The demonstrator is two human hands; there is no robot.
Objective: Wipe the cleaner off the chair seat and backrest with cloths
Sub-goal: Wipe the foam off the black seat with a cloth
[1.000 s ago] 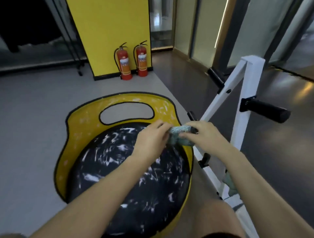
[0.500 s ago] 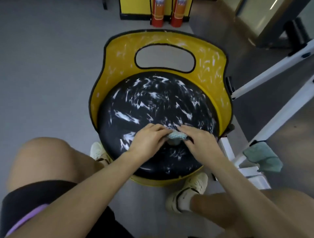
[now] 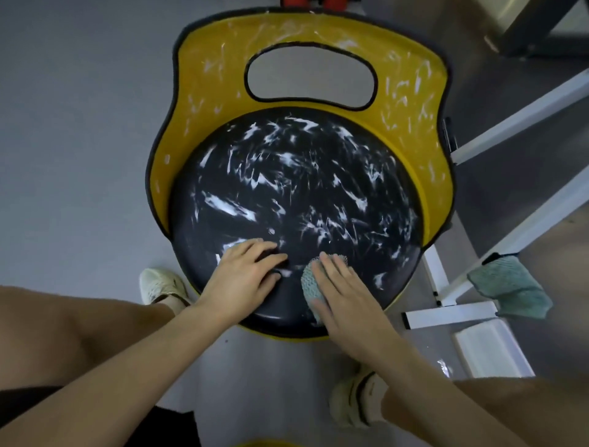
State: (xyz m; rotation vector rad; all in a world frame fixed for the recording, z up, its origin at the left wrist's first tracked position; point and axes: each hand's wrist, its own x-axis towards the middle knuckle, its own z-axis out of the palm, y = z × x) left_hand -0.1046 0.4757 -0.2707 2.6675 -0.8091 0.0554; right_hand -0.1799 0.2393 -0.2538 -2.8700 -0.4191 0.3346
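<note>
Chair seat point(image 3: 288, 194) streaked white, right hand point(image 3: 343, 298) pressing cloth point(image 3: 308, 281)

place: likely a gym or similar commercial hall, can't be pinned down tbh | floor: smooth grey flooring point(image 3: 79, 127) is seen throughout | kit: a white tubular metal frame point(image 3: 516, 121) is stood at the right, a teal cloth point(image 3: 506, 287) is draped over its foot | seating: a moulded yellow chair point(image 3: 207, 95) is parked beside it | top edge: two red bases point(image 3: 293, 2) are cut off
</note>
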